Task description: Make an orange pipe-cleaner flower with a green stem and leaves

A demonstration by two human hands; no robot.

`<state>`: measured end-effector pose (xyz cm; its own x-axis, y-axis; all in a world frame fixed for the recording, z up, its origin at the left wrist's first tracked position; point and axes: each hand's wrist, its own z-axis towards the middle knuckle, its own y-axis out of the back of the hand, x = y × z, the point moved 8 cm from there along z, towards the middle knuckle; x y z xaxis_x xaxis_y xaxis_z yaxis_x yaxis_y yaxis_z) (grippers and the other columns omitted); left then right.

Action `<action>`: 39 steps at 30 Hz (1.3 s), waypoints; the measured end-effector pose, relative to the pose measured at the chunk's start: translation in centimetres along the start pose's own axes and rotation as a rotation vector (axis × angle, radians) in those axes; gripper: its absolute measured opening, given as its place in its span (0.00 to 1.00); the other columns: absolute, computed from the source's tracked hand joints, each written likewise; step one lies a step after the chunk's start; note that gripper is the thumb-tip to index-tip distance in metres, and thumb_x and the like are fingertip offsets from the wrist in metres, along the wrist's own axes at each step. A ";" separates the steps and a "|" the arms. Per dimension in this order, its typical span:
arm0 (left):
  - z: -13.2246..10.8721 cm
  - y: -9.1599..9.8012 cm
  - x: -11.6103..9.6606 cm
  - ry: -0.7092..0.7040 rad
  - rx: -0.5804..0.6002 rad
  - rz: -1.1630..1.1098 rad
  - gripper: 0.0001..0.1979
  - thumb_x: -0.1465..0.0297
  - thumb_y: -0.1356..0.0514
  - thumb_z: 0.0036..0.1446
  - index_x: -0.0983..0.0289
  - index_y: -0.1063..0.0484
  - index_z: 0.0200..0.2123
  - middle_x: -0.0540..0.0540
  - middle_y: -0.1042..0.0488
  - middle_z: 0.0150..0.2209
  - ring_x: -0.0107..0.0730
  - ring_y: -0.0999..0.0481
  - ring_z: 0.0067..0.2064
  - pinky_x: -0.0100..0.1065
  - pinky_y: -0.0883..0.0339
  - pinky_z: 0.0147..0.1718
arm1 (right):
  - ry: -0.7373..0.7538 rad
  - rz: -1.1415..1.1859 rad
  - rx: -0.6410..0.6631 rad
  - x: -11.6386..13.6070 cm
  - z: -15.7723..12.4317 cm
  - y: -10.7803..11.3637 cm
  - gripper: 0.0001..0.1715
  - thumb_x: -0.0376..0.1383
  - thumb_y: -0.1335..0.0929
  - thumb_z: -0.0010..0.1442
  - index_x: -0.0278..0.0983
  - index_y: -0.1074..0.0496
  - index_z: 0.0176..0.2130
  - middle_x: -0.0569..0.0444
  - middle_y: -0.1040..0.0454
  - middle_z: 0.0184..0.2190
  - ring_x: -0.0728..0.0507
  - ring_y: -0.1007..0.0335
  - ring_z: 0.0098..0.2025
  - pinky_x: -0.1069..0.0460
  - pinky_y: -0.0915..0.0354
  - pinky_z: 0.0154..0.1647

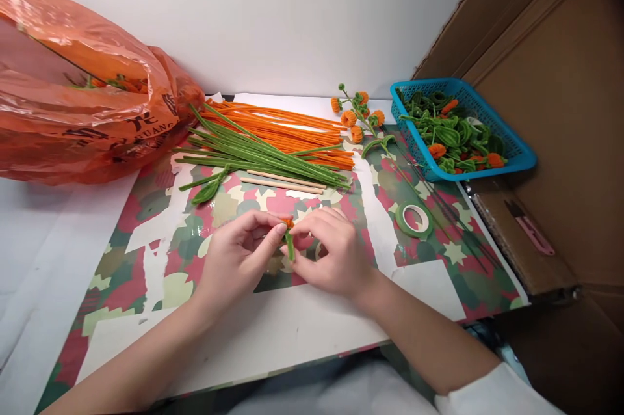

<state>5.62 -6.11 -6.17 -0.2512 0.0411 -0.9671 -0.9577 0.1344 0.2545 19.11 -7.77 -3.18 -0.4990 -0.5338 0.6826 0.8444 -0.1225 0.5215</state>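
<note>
Over the middle of the table, my left hand (pixel 241 249) pinches a small orange pipe-cleaner piece (pixel 288 222) between thumb and fingertips. A short green pipe-cleaner end (pixel 291 247) hangs down from it. My right hand (pixel 334 249) is closed at the same piece, its thumb and fingertips against the green part; its other fingers are curled and partly hidden. Beyond the hands are green pipe cleaners (pixel 263 151), orange pipe cleaners (pixel 292 123) and two thin wooden sticks (pixel 283 185). A green pipe-cleaner leaf (pixel 207 190) lies left of the sticks.
An orange plastic bag (pixel 88 122) bulges at the left. Back right, a blue basket (pixel 517 158) holds green and orange pieces. Near it lie an orange-flowered stem (pixel 361 114), green tape (pixel 414 220) and thin dark wires (pixel 448 210). A pink-handled cutter (pixel 533 233) rests on cardboard at right.
</note>
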 end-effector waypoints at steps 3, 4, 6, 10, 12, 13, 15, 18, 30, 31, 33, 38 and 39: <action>-0.2 0.3 0.0 -0.040 -0.032 0.028 0.05 0.67 0.39 0.59 0.62 0.27 0.33 0.51 0.22 0.32 0.28 0.22 0.30 0.26 0.27 0.27 | -0.048 0.082 -0.049 -0.1 -0.3 0.0 0.04 0.32 0.33 0.57 0.37 0.29 0.29 0.55 0.25 0.24 0.47 0.32 0.28 0.50 0.38 0.32; -0.2 0.4 0.0 -0.063 -0.049 0.046 0.05 0.67 0.39 0.59 0.62 0.27 0.33 0.51 0.22 0.33 0.28 0.22 0.31 0.26 0.27 0.29 | -0.071 0.117 -0.059 -0.2 -0.4 0.0 0.05 0.31 0.33 0.58 0.37 0.28 0.30 0.55 0.25 0.24 0.47 0.31 0.27 0.50 0.37 0.32; -0.3 0.5 -0.2 -0.114 -0.074 0.080 0.04 0.68 0.39 0.59 0.62 0.27 0.33 0.52 0.22 0.36 0.28 0.22 0.33 0.26 0.27 0.30 | -0.094 0.171 -0.067 -0.4 -0.5 -0.1 0.07 0.30 0.34 0.59 0.38 0.27 0.30 0.55 0.26 0.23 0.48 0.32 0.26 0.51 0.37 0.30; -0.4 0.2 -0.3 -0.165 -0.057 0.114 0.04 0.70 0.40 0.59 0.63 0.28 0.32 0.52 0.22 0.36 0.24 0.24 0.28 0.24 0.29 0.26 | -0.006 0.117 -0.054 0.1 -0.5 0.1 0.08 0.30 0.35 0.59 0.37 0.29 0.28 0.56 0.28 0.21 0.48 0.34 0.24 0.51 0.38 0.29; -0.3 0.1 -0.2 -0.154 -0.043 0.117 0.04 0.70 0.40 0.58 0.63 0.28 0.31 0.52 0.22 0.35 0.24 0.25 0.27 0.24 0.31 0.23 | 0.097 -0.002 -0.046 0.8 -0.5 0.0 0.09 0.30 0.35 0.59 0.37 0.30 0.27 0.55 0.29 0.21 0.48 0.35 0.25 0.50 0.39 0.29; -0.3 0.0 -0.1 -0.140 -0.038 0.116 0.04 0.70 0.39 0.58 0.63 0.28 0.31 0.53 0.22 0.35 0.25 0.25 0.27 0.24 0.31 0.22 | 0.149 -0.072 -0.041 1.1 -0.6 -0.1 0.10 0.29 0.36 0.59 0.36 0.31 0.27 0.55 0.29 0.21 0.47 0.35 0.25 0.50 0.40 0.30; -0.1 -0.1 0.2 -0.102 -0.025 0.110 0.05 0.69 0.39 0.58 0.64 0.28 0.31 0.53 0.22 0.32 0.26 0.25 0.26 0.24 0.32 0.21 | 0.232 -0.203 -0.036 1.8 -0.8 -0.4 0.12 0.28 0.36 0.59 0.36 0.32 0.25 0.54 0.30 0.20 0.46 0.35 0.26 0.49 0.41 0.30; 0.0 -0.4 0.6 -0.042 0.000 0.084 0.06 0.69 0.40 0.57 0.64 0.28 0.30 0.52 0.23 0.29 0.26 0.25 0.25 0.24 0.32 0.20 | 0.262 -0.304 -0.039 2.2 -1.0 -0.7 0.13 0.28 0.37 0.59 0.36 0.32 0.23 0.55 0.31 0.19 0.46 0.37 0.25 0.49 0.42 0.30; 0.0 -1.2 -0.1 -0.131 0.103 0.024 0.07 0.69 0.39 0.57 0.64 0.26 0.38 0.59 0.22 0.43 0.36 0.21 0.42 0.30 0.22 0.35 | -0.018 -0.065 -0.019 0.4 0.0 0.7 0.10 0.29 0.35 0.58 0.36 0.30 0.25 0.56 0.29 0.20 0.48 0.37 0.24 0.51 0.41 0.30; 0.1 -1.1 -0.2 -0.144 0.100 0.048 0.07 0.69 0.39 0.57 0.64 0.25 0.38 0.59 0.22 0.42 0.36 0.20 0.41 0.31 0.22 0.36 | -0.008 -0.074 -0.012 0.4 0.0 0.6 0.10 0.29 0.35 0.58 0.37 0.31 0.25 0.56 0.29 0.20 0.48 0.37 0.23 0.51 0.41 0.30; 0.0 -1.1 -0.6 -0.189 0.100 0.121 0.06 0.70 0.40 0.57 0.64 0.25 0.38 0.60 0.22 0.42 0.35 0.20 0.41 0.30 0.23 0.35 | 0.015 -0.100 -0.002 0.5 -0.1 0.4 0.11 0.29 0.36 0.58 0.37 0.32 0.25 0.56 0.30 0.20 0.48 0.38 0.24 0.51 0.42 0.30; -0.6 -1.5 -1.7 -0.385 0.098 0.421 0.07 0.74 0.44 0.58 0.62 0.25 0.36 0.57 0.20 0.43 0.35 0.20 0.41 0.31 0.24 0.37 | 0.005 -0.130 0.039 0.5 -0.2 -0.1 0.13 0.28 0.36 0.56 0.37 0.35 0.21 0.58 0.34 0.18 0.49 0.40 0.23 0.51 0.43 0.29; -0.8 -1.6 -1.8 -0.419 0.101 0.457 0.08 0.74 0.45 0.59 0.61 0.25 0.36 0.57 0.20 0.43 0.35 0.19 0.42 0.31 0.25 0.38 | -0.024 -0.118 0.048 0.2 -0.2 -0.2 0.13 0.28 0.36 0.55 0.37 0.36 0.21 0.58 0.34 0.17 0.49 0.41 0.22 0.52 0.43 0.29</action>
<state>7.50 -7.15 -4.86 -0.5362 0.4980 -0.6815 -0.7433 0.1039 0.6608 18.87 -8.00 -3.20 -0.5994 -0.4976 0.6270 0.7696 -0.1429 0.6223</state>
